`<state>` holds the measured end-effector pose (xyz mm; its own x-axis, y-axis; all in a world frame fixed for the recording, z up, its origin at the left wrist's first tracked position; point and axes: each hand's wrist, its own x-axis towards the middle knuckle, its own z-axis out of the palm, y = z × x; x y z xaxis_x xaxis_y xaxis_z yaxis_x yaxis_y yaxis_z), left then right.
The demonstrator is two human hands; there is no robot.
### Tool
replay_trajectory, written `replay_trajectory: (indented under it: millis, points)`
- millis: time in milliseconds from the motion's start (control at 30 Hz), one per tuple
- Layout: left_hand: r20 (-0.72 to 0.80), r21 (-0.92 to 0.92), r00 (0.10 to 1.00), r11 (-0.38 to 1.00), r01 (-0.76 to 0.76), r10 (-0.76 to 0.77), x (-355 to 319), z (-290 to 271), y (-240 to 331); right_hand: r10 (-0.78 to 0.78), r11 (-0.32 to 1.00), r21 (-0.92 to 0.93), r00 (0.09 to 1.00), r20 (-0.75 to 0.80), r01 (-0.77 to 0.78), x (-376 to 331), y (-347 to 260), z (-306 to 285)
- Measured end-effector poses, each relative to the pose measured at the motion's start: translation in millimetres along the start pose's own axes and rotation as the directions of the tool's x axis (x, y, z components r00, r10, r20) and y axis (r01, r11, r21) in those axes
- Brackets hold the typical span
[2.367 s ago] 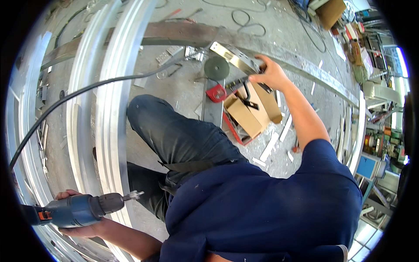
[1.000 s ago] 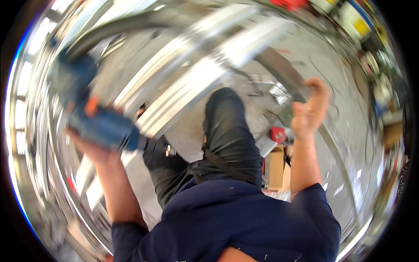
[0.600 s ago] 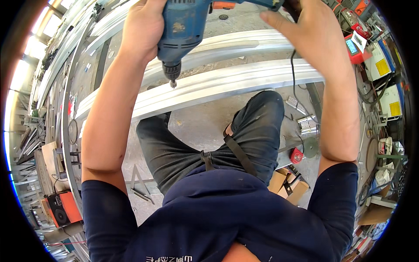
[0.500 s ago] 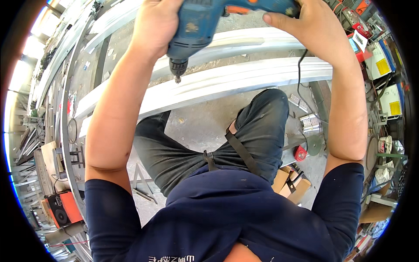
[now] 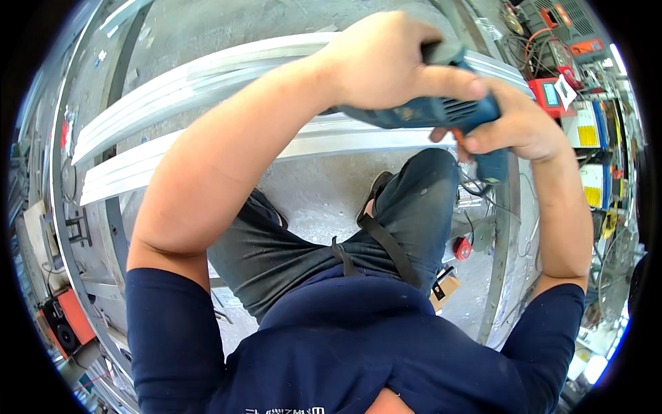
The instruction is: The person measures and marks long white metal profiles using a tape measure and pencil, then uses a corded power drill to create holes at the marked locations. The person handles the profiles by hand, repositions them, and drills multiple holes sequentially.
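A blue corded power drill [image 5: 452,112] is held over the long pale metal profiles [image 5: 372,141], its body lying nearly sideways and its handle pointing down toward me. My left hand [image 5: 396,62] reaches across from the left and is closed over the drill body, thumb along its top. My right hand [image 5: 514,127] is wrapped round the drill near its handle, beside an orange part. The chuck end points left and is mostly hidden by my left hand and forearm. Motion slightly blurs the drill and fingers.
Another bundle of profiles [image 5: 165,93] lies farther off, across a metal frame [image 5: 114,76]. To the right are a red device with a screen [image 5: 549,95], cables and boxes. A small red round object [image 5: 462,248] and a cardboard box [image 5: 447,291] sit by my right leg.
The drill has swung from chuck-down to nearly sideways and shifted right and nearer. My left hand moved right across the profiles with it. My view has shifted a little.
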<state>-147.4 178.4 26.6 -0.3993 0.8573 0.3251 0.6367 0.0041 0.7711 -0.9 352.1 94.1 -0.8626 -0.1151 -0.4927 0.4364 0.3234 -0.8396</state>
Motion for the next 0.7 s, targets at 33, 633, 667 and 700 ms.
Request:
replay_trajectory:
  millis: [33, 633, 667, 700]
  points:
    - [0.007, -0.002, 1.000, 1.000, 0.007, -0.007, 9.3, -9.2, -8.4, 0.022, 0.999, 0.034, 1.000, -0.022, -0.021, 11.4, -6.6, -4.4]
    - [0.377, -0.513, 0.846, 0.676, 0.530, -0.377, 11.1, -39.5, -11.8, 0.634, 0.759, -0.053, 0.719, 0.285, -0.649, 70.2, -99.1, -64.9]
    - [0.277, -0.530, 0.871, 0.691, 0.491, -0.406, 5.7, -32.8, 3.8, 0.636, 0.751, -0.019, 0.715, 0.291, -0.660, 55.6, -99.3, -67.0]
    - [0.172, -0.542, 0.884, 0.708, 0.453, -0.434, -0.2, -25.0, 18.7, 0.635, 0.743, 0.014, 0.712, 0.299, -0.669, 41.5, -100.8, -69.8]
